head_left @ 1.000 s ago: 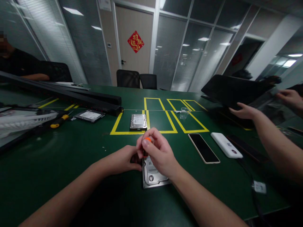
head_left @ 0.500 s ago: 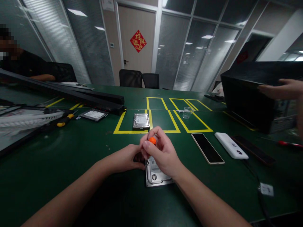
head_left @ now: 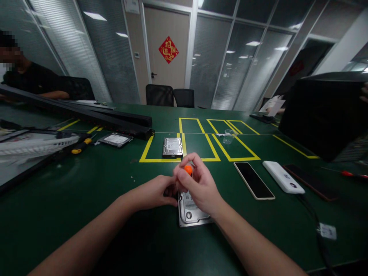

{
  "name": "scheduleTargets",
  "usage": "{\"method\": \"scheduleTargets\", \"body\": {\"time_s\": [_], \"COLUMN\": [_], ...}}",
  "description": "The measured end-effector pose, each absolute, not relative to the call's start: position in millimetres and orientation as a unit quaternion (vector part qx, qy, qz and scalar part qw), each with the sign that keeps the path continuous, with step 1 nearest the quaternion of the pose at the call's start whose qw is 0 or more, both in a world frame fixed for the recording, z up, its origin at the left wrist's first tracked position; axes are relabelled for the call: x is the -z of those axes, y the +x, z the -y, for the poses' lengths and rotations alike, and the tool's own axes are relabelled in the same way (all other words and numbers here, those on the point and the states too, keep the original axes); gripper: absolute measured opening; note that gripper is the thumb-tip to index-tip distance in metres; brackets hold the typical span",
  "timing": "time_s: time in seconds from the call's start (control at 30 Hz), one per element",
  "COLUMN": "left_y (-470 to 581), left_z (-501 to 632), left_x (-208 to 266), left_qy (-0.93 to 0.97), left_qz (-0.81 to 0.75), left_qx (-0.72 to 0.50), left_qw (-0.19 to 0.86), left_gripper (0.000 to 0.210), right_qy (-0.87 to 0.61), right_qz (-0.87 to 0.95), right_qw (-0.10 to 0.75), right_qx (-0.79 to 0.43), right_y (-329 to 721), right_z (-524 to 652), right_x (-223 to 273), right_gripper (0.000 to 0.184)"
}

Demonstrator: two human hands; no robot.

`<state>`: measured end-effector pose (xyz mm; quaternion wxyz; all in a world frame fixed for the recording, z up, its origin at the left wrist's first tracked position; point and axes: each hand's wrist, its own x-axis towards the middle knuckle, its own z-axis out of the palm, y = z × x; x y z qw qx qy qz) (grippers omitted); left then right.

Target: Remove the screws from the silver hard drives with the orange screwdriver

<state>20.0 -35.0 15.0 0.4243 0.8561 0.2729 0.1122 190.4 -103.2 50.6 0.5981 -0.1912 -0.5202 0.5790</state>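
Observation:
A silver hard drive (head_left: 191,214) lies flat on the green table in front of me, label side up. My left hand (head_left: 163,191) is curled around its far left edge, with the thumb against the side. My right hand (head_left: 198,184) is closed over the drive, gripping a screwdriver (head_left: 188,170) of which only the orange handle end shows. The hand hides its shaft and tip, as well as much of the drive's upper right part. Beyond my hands, a second hard drive (head_left: 172,147) rests within a yellow-taped rectangle.
To the right lie a phone (head_left: 254,181), a white power bank (head_left: 283,177) with a cable, and a red-handled tool (head_left: 347,173). A large black case (head_left: 322,115) is beyond. Leftward are another drive (head_left: 115,139), black bars (head_left: 123,123) and a yellow-handled tool (head_left: 81,147). A person sits far left.
The black case at right has shifted right and turned, and the other person's hand on it has moved toward the frame edge. My hands hold nearly the same pose on the drive.

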Motion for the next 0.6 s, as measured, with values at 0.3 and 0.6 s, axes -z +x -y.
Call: {"method": "scheduleTargets", "body": {"time_s": [0.3, 0.6], "left_y": [18.5, 18.7], "left_z": [33.8, 34.2], "left_x": [-14.3, -17.7], "left_qy": [0.864, 0.864], "left_qz": [-0.27, -0.266], "left_qx": [-0.112, -0.106], "left_qw": [0.409, 0.414], "left_gripper": [0.031, 0.031], "right_qy": [-0.2, -0.195], "right_qz": [0.529, 0.539], "right_qw": [0.6, 0.586], "right_qx": [-0.565, -0.573], "right_y": [191.1, 193.2], "right_z": [102.4, 102.0], "right_x": [-51.6, -52.1], "right_gripper": [0.019, 0.036]}}
